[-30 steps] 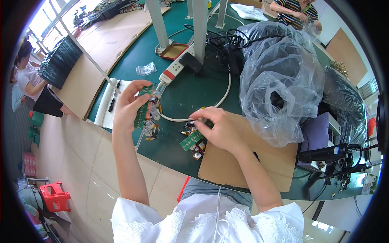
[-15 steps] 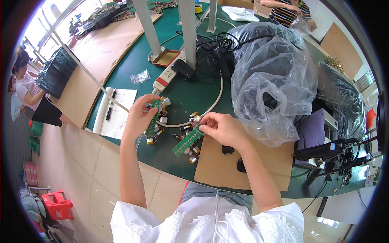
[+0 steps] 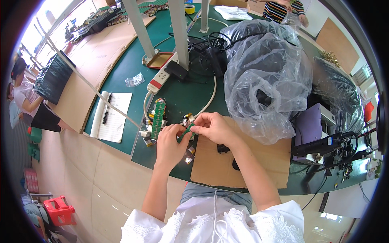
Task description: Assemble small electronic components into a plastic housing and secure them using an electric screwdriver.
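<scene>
Between my two hands is a narrow green circuit board (image 3: 186, 132), tilted on edge and partly covered by the fingers. My left hand (image 3: 169, 145) pinches its near end, and my right hand (image 3: 208, 126) grips the far end with thumb and fingertips. Left of it, a second green circuit board strip (image 3: 158, 118) lies on the table among small components with wires, untouched. More small wired components (image 3: 189, 153) lie beneath and beside my hands, in part hidden by them.
A cardboard sheet (image 3: 259, 162) lies under my right forearm. Behind it sits a large clear plastic bag (image 3: 263, 81). A white power strip (image 3: 159, 79) with its cable stands near the metal posts. An open notebook (image 3: 115, 119) with a pen lies left. Other people work farther off.
My left hand has let go of the left board, which now lies on the components. It has moved right to the board in my right hand, which has turned on edge.
</scene>
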Available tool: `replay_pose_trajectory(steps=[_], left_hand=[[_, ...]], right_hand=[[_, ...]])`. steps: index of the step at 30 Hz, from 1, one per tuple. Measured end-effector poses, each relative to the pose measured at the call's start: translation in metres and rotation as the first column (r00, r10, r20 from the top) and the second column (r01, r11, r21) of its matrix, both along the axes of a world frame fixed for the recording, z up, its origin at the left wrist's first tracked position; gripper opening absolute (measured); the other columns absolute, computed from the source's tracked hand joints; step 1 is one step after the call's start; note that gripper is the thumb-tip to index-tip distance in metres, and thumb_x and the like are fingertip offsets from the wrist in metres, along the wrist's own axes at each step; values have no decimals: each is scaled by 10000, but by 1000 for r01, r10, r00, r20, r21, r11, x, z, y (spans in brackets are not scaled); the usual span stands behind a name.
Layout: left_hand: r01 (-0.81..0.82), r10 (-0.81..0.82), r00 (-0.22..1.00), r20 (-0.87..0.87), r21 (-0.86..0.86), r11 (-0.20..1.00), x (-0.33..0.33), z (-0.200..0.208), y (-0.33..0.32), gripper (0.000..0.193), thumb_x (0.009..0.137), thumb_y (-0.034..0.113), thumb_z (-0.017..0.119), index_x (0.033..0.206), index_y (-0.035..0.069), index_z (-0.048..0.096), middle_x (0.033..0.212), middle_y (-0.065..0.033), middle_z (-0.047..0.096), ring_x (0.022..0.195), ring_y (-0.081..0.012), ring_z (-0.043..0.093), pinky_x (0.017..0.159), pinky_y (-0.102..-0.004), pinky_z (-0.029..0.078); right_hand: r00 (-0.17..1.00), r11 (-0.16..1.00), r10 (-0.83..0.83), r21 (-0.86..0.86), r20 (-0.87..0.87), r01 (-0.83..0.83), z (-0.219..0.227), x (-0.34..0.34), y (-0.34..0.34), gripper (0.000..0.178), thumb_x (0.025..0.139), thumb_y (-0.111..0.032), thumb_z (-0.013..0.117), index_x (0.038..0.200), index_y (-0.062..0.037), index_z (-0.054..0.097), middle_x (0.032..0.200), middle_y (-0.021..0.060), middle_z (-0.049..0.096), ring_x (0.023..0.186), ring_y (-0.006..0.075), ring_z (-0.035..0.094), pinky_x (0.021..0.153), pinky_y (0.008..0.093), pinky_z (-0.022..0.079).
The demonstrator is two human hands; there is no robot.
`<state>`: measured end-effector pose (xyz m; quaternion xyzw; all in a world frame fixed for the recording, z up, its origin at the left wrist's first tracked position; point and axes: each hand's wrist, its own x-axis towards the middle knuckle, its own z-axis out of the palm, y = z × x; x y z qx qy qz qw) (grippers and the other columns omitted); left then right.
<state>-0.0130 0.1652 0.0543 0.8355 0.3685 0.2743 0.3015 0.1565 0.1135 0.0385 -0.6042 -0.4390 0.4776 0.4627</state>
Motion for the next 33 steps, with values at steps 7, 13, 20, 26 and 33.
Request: replay_pose_trajectory(steps=[7, 13, 20, 26, 33], left_hand=[[4, 0, 999, 40, -79, 997, 2, 0, 0, 190, 764, 63, 684, 743, 0, 507, 660, -96, 491, 623, -248, 495, 572, -365, 387], [-17, 24, 998, 63, -97, 995, 6, -5, 1, 198, 767, 39, 673, 748, -16, 484, 664, -115, 496, 584, -260, 487, 542, -366, 383], [45, -30, 995, 98, -146, 988, 2, 4, 5, 183, 776, 35, 675, 772, -7, 497, 619, -74, 451, 553, -176, 439, 525, -308, 354], [58, 87, 945, 314, -424, 904, -28, 0, 30, 172, 821, 17, 659, 771, 15, 494, 631, 34, 421, 582, -44, 358, 523, -224, 304], [-156, 213, 959, 188, -280, 947, -23, 1, 31, 155, 807, 56, 684, 869, 19, 547, 722, -10, 495, 656, -84, 453, 583, -239, 367]], right_hand=[[973, 992, -105, 94, 206, 87, 2, -15, -1, 157, 798, -107, 723, 780, -15, 597, 702, 1, 621, 615, 51, 549, 567, 234, 463], [934, 970, -225, 153, 279, 188, 6, -27, 0, 183, 783, -111, 724, 735, -11, 579, 638, 26, 606, 572, 75, 550, 539, 250, 458], [975, 980, -182, 106, 131, 168, 12, -11, 2, 202, 762, -132, 732, 716, -2, 584, 626, 47, 627, 567, 111, 586, 542, 288, 477], [907, 947, -289, 47, -306, 317, 27, 13, -4, 142, 853, -177, 707, 823, -80, 608, 711, -30, 599, 553, 31, 511, 514, 186, 428], [885, 913, -186, 258, -427, 316, 74, 13, -20, 92, 837, -156, 717, 854, -97, 649, 761, -44, 629, 639, 48, 558, 617, 190, 447]])
